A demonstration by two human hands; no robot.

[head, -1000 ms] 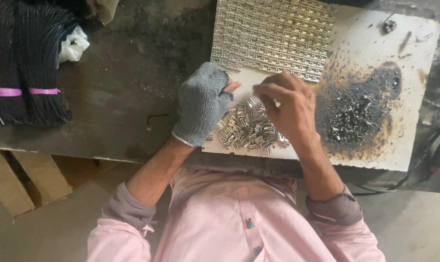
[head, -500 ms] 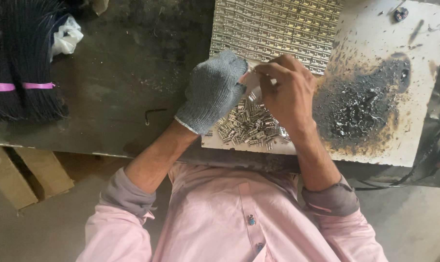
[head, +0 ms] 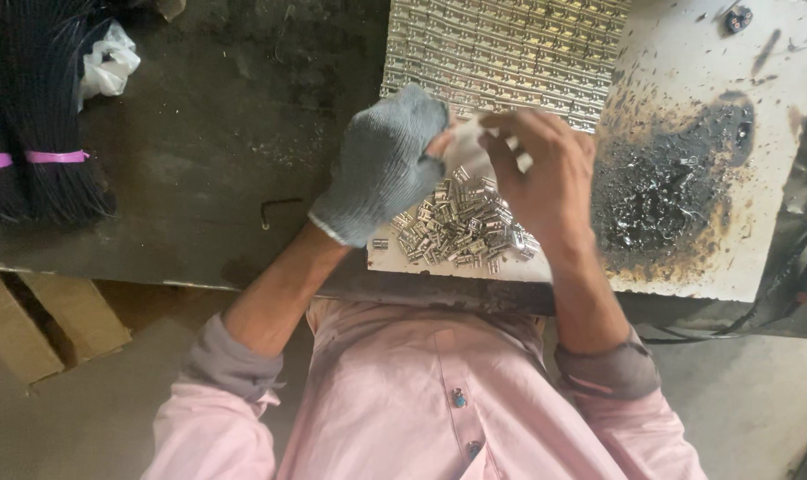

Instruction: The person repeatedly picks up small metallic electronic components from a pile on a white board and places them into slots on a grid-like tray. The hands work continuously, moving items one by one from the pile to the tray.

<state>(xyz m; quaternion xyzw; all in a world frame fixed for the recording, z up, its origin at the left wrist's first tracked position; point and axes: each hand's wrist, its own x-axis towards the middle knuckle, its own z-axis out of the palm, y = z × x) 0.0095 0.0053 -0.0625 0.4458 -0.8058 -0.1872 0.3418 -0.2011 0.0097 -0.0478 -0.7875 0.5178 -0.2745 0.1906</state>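
Dark workbench (head: 199, 116) bearing scorched white board (head: 688, 80). Far on it, gridded metal tray (head: 510, 44); near, heap of small metal clips (head: 461, 231). Above heap, gloved left hand (head: 381, 169) and bare right hand (head: 546, 173) pinching white scrap (head: 468, 147) together. Likely mid-assembly; steady fingertip alignment needed next.

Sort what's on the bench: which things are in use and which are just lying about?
In use: gloved left hand, bare right hand, white scrap between them, pile of small metal pieces, filled metal grid.
Lying about: black bundle, hex key, plastic bag.
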